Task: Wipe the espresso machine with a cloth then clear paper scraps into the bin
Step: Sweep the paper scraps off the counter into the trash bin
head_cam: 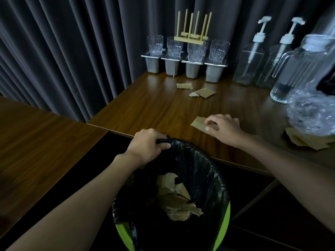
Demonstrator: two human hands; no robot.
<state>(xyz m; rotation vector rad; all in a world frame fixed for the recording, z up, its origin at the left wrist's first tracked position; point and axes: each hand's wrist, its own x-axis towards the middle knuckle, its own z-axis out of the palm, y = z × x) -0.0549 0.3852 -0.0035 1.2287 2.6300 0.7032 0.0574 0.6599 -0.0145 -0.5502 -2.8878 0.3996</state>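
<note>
Inside bin (224, 212), paper scraps (178, 197)

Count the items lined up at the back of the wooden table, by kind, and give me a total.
Clear ribbed drinking glasses: 4
Grey metal tubs under them: 4
Clear bottles with white pumps: 2
Clear glass jug with handle: 1
Pale wooden peg rack: 1
Total: 12

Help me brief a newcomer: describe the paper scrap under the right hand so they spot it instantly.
Find the wooden table, then its front edge above the black-lined bin. The paper scrap lies flat there, partly under the right hand. Unlike the scraps near the glasses, a hand touches it.
</note>
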